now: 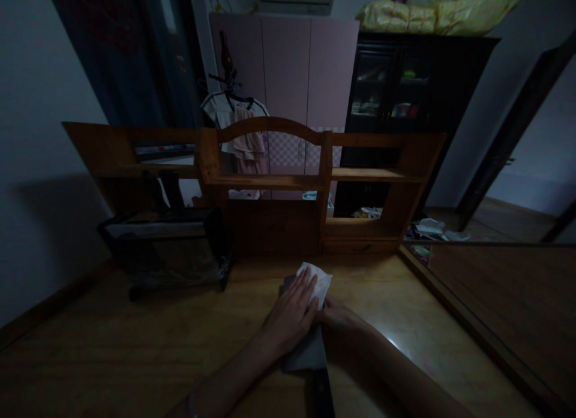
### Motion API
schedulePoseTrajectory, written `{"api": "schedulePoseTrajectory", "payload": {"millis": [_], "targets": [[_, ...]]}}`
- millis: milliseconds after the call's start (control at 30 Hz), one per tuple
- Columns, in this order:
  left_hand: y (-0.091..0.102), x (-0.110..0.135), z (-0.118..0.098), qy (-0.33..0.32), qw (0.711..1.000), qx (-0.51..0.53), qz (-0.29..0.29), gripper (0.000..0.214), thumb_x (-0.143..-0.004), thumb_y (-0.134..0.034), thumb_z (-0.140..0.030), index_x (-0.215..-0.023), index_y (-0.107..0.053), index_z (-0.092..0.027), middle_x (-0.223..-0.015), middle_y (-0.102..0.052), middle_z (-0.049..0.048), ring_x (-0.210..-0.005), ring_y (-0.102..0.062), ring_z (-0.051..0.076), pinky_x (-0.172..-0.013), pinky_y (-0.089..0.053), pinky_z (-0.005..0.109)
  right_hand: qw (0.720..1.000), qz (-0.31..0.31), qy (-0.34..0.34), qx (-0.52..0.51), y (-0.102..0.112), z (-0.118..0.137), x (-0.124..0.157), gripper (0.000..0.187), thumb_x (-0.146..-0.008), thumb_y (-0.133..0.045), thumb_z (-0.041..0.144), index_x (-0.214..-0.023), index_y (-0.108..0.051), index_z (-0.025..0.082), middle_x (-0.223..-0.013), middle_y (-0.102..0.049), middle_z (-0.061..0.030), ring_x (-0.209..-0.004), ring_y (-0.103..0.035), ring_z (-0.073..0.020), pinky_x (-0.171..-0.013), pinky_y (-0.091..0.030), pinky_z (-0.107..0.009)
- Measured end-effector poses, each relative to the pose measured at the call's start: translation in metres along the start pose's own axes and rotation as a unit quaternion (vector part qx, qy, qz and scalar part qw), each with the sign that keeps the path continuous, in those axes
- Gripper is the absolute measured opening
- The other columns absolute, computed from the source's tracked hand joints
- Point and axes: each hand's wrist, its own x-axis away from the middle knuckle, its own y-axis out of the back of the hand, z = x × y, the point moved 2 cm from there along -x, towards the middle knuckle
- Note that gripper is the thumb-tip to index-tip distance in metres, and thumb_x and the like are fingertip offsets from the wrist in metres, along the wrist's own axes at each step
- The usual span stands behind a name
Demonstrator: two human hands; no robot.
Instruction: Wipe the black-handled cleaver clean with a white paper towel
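Note:
A cleaver (310, 352) with a broad grey blade lies on the wooden tabletop, its black handle (323, 395) toward me. Across the far part of the blade is a crumpled white tissue (320, 284). My left hand (292, 310) rests over tissue and blade, its fingers stretched out and flat. From the right, my right hand (339, 316) meets the tissue's lower edge with its fingers closed there. Its fingertips are partly hidden by the left hand and tissue. The blade's middle is covered by my left hand.
On the left stands a dark rack (166, 244) with black handles (171, 190) sticking up from it. A wooden shelf unit (270, 181) runs along the table's far edge. A raised wooden rim (454, 313) borders the right side. Behind are a pink wardrobe (285, 76) and a black cabinet (432, 106).

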Motion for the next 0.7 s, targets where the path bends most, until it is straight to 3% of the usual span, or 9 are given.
{"api": "schedulePoseTrajectory", "payload": {"millis": [133, 300, 567, 700], "targets": [[-0.003, 0.000, 0.004, 0.004, 1.000, -0.006, -0.008, 0.055, -0.103, -0.023, -0.041, -0.153, -0.020, -0.018, -0.159, -0.012, 0.0042, -0.147, -0.014, 0.018, -0.122, -0.020, 0.038, 0.997, -0.038, -0.041, -0.048, 0.001, -0.004, 0.001, 0.066, -0.052, -0.070, 0.012, -0.118, -0.063, 0.018, -0.109, -0.068, -0.0076, -0.103, -0.061, -0.0283, -0.090, -0.047, -0.039], [-0.006, 0.000, 0.015, 0.030, 0.999, 0.006, -0.019, 0.053, -0.103, -0.020, -0.039, -0.153, -0.020, -0.021, -0.159, -0.016, 0.0021, -0.146, -0.016, 0.017, -0.121, -0.020, 0.039, 0.996, 0.019, -0.057, -0.065, -0.001, -0.006, -0.001, 0.043, -0.054, -0.073, 0.014, -0.097, -0.070, 0.012, -0.087, -0.071, -0.0058, -0.082, -0.066, -0.0242, -0.081, -0.048, -0.035], [-0.002, -0.001, 0.013, 0.071, 0.995, 0.063, -0.016, 0.049, -0.103, -0.019, -0.039, -0.152, -0.022, -0.033, -0.160, -0.010, -0.0052, -0.148, -0.008, 0.019, -0.121, -0.016, 0.044, 0.995, 0.034, -0.064, -0.074, -0.001, -0.005, 0.000, 0.036, -0.057, -0.077, 0.017, -0.092, -0.070, 0.012, -0.083, -0.071, -0.0052, -0.074, -0.065, -0.0208, -0.076, -0.048, -0.034], [-0.003, -0.001, 0.018, 0.081, 0.993, 0.086, -0.012, 0.050, -0.103, -0.018, -0.039, -0.152, -0.021, -0.032, -0.160, -0.010, -0.0054, -0.148, -0.007, 0.018, -0.121, -0.016, 0.042, 0.991, 0.025, -0.084, -0.102, -0.001, -0.007, 0.001, 0.039, -0.057, -0.078, 0.018, -0.094, -0.070, 0.013, -0.081, -0.071, -0.0054, -0.071, -0.065, -0.0201, -0.074, -0.048, -0.033]]}}
